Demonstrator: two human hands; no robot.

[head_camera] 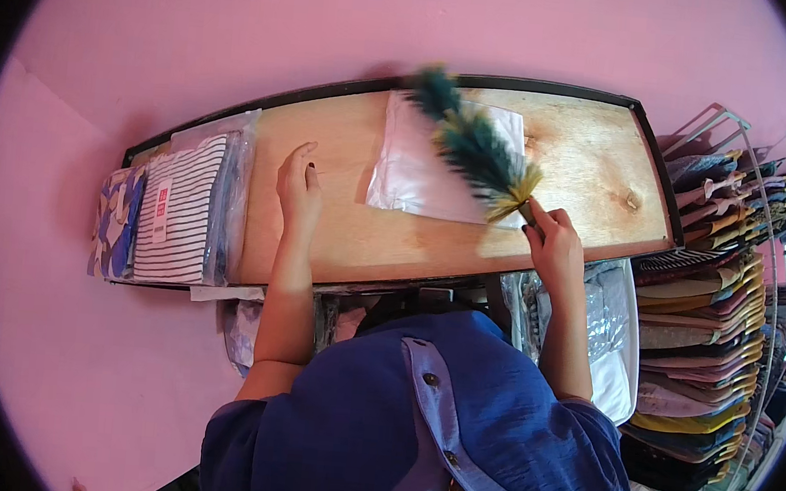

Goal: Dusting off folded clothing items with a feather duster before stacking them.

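Note:
My right hand (555, 242) grips the short handle of a green and yellow duster (480, 152), whose bristles slant up and left and look blurred. Beneath the duster lies a white folded item in clear plastic (406, 170), flat on the wooden tabletop (337, 248). The duster hides part of that package, and I cannot tell whether the two touch. My left hand (299, 186) is raised over the wood to the left of the package, empty, its thumb and fingers apart.
Packed garments, among them a striped one (181, 208) and a blue patterned one (116, 220), fill the table's left end. A dark raised rim (551, 87) edges the back. Below the front edge sits a white bin (628, 375) of bagged clothes. Garment racks (696, 352) stand at right.

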